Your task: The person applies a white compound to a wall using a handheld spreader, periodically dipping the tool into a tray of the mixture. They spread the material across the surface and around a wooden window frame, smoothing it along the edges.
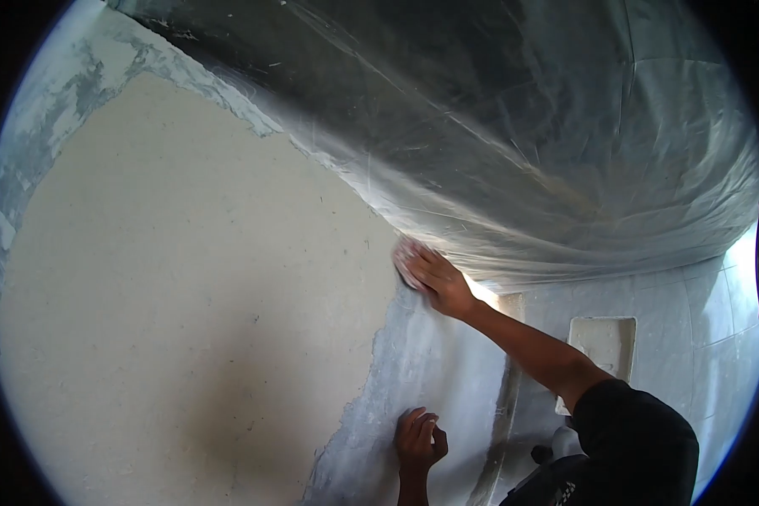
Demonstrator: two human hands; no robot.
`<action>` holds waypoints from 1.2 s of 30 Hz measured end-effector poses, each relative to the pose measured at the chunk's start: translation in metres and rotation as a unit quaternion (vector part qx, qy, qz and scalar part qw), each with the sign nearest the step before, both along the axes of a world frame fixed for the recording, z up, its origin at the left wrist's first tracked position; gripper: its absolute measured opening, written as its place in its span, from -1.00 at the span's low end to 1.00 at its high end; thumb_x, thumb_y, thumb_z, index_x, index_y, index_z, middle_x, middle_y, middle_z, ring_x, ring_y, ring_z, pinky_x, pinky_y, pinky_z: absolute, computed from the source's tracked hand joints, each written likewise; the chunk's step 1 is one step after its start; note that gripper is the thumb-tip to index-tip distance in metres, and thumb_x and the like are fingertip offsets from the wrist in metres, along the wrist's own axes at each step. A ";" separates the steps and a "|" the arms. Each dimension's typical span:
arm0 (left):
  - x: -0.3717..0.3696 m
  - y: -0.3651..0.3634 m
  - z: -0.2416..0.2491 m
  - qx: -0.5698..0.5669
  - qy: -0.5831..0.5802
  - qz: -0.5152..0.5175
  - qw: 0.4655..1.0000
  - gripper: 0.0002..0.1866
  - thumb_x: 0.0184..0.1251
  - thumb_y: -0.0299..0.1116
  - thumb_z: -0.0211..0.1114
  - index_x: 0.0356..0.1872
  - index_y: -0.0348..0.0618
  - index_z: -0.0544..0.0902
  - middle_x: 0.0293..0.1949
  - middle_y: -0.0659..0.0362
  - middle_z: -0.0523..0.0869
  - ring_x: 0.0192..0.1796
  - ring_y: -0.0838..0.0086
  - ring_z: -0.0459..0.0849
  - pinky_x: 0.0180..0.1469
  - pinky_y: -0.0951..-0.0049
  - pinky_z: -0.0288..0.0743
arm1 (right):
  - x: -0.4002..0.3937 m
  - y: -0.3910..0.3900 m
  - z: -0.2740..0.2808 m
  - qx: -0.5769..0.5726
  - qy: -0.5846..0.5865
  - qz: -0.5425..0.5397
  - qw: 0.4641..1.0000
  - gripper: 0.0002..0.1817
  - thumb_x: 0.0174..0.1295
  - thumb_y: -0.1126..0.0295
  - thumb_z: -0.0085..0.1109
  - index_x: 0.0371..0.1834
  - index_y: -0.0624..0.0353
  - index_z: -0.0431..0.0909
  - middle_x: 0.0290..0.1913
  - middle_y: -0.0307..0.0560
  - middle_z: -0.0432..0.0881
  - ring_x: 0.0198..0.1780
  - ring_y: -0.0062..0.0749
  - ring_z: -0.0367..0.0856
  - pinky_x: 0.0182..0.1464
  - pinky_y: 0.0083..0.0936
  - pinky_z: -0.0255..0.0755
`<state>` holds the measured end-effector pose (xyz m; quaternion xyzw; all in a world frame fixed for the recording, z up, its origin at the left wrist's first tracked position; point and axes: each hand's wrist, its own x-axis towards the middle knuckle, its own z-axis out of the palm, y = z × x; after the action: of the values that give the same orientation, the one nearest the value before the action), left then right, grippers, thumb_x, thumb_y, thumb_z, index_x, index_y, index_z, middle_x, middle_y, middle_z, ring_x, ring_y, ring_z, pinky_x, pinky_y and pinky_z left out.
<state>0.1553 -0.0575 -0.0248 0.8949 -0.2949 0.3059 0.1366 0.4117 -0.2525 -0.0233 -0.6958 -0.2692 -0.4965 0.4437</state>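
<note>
My right hand (441,280) is closed on a crumpled pinkish-white cloth or pad (409,263), pressed against the wall where the beige coat meets the plastic sheeting. Lower down, my left hand (422,438) rests near the grey part of the wall (413,354), its fingers curled toward the thumb; nothing shows between them. The beige coat (185,236) covers most of the wall on the left, with small pits and a ragged edge beside the grey surface.
Translucent plastic sheeting (514,126) hangs across the top right. A pale rectangular recessed tray (603,341) is right of my forearm, on a grey tiled surface (675,308). A white, rounded object (565,442) is partly hidden by my black shirt.
</note>
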 end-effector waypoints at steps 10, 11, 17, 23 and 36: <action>0.005 -0.007 -0.010 0.046 -0.003 0.030 0.998 -0.91 0.02 -0.56 0.22 -0.41 -0.19 0.59 -0.38 0.11 0.71 -0.15 0.17 0.72 -0.01 0.16 0.62 | 0.018 -0.009 0.011 -0.012 0.005 0.031 0.999 -0.27 -0.07 0.67 0.35 0.30 0.03 0.54 0.36 -0.10 0.54 0.54 -0.11 0.29 0.58 -0.02 0.12; 0.005 -0.007 -0.010 0.055 -0.005 0.034 0.998 -0.92 0.01 -0.55 0.23 -0.42 -0.19 0.58 -0.39 0.12 0.70 -0.15 0.18 0.72 -0.02 0.16 0.62 | 0.009 -0.012 -0.009 -0.019 0.022 0.028 0.999 -0.31 -0.05 0.67 0.34 0.28 0.06 0.55 0.35 -0.05 0.55 0.51 -0.06 0.33 0.55 -0.03 0.18; 0.007 -0.014 -0.007 0.087 -0.025 0.055 0.994 -0.92 -0.01 -0.53 0.25 -0.44 -0.22 0.58 -0.41 0.08 0.68 -0.21 0.18 0.71 -0.07 0.18 0.64 | -0.001 -0.012 0.009 0.063 0.034 0.036 0.997 -0.39 -0.07 0.71 0.29 0.17 0.12 0.63 0.32 -0.04 0.58 0.50 -0.05 0.36 0.51 -0.01 0.24; 0.007 -0.013 -0.011 0.098 -0.022 0.076 0.992 -0.92 -0.02 -0.53 0.25 -0.44 -0.24 0.58 -0.43 0.06 0.67 -0.24 0.18 0.70 -0.09 0.19 0.64 | -0.019 0.008 -0.017 0.017 0.073 0.061 0.995 -0.41 -0.06 0.68 0.29 0.16 0.11 0.63 0.35 -0.08 0.56 0.49 -0.06 0.37 0.52 0.03 0.21; 0.008 -0.015 -0.013 0.103 -0.038 0.081 0.991 -0.94 -0.04 -0.51 0.27 -0.49 -0.23 0.58 -0.47 0.06 0.65 -0.26 0.20 0.70 -0.12 0.23 0.63 | -0.031 -0.011 -0.024 -0.004 0.115 0.056 0.992 -0.35 -0.04 0.74 0.25 0.23 0.15 0.58 0.33 0.04 0.56 0.45 0.09 0.41 0.50 0.06 0.23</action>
<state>0.1635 -0.0724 -0.0383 0.9128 -0.2563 0.3180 0.0075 0.3805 -0.2640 -0.0476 -0.7341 -0.2567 -0.3862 0.4960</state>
